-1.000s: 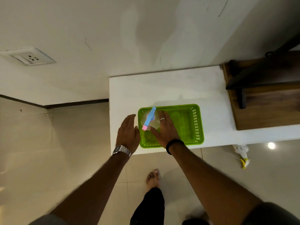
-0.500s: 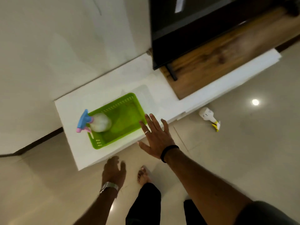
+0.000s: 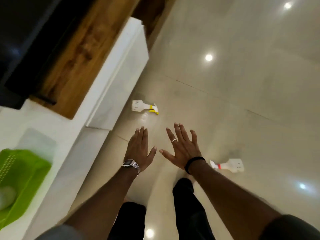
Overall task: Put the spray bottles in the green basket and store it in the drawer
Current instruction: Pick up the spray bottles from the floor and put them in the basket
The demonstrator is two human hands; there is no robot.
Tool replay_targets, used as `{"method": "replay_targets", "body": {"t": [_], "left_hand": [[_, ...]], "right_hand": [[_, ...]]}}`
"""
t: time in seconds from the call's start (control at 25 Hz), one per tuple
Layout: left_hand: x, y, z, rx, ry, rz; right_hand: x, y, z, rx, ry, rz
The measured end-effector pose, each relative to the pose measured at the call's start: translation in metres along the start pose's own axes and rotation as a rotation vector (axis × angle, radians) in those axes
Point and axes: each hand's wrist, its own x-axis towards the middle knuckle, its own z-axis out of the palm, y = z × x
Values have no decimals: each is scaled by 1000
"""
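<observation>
The green basket [image 3: 26,172] sits on the white cabinet top [image 3: 65,135] at the lower left, with a pale spray bottle body [image 3: 7,196] lying inside it at the frame edge. On the floor lies a white spray bottle with a yellow nozzle [image 3: 143,107], close to the cabinet front. Another white spray bottle with a red collar [image 3: 228,165] lies on the floor to the right. My left hand [image 3: 140,149] and my right hand [image 3: 181,148] are both spread flat and empty above the floor, short of the yellow-nozzle bottle.
A white drawer front [image 3: 119,73] runs along the cabinet. A wooden board [image 3: 76,54] and a black TV screen [image 3: 22,35] stand on top. The glossy tiled floor [image 3: 242,84] stretches to the right. My dark-trousered legs [image 3: 187,205] are below.
The view has swung right from the basket to the floor. Both hands left the basket area and now hover together over the floor; the red-collar bottle has come into view.
</observation>
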Motion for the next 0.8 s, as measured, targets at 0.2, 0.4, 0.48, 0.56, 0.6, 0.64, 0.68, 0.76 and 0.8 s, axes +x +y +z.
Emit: {"method": "replay_targets", "body": {"t": [0.2, 0.4, 0.48, 0.56, 0.6, 0.64, 0.68, 0.76, 0.8], "left_hand": [[57, 145, 64, 119, -120, 256], [95, 259, 162, 244, -273, 496], [106, 288, 209, 289, -331, 561], [115, 305, 249, 338, -384, 604], [118, 311, 272, 367, -419, 622], [122, 315, 294, 394, -450, 637], [127, 316, 316, 415, -479, 650], [137, 312, 358, 440, -514, 659], [142, 308, 379, 445, -524, 657]], "right_hand": [[-59, 158, 38, 74, 28, 299], [-125, 282, 114, 67, -34, 526], [-143, 316, 151, 59, -78, 584], [-150, 338, 186, 38, -158, 588], [-151, 348, 208, 25, -203, 590], [-150, 355, 230, 19, -235, 597], [-146, 361, 252, 20, -258, 602], [-133, 367, 293, 28, -280, 607], [-126, 371, 312, 26, -284, 598]]}}
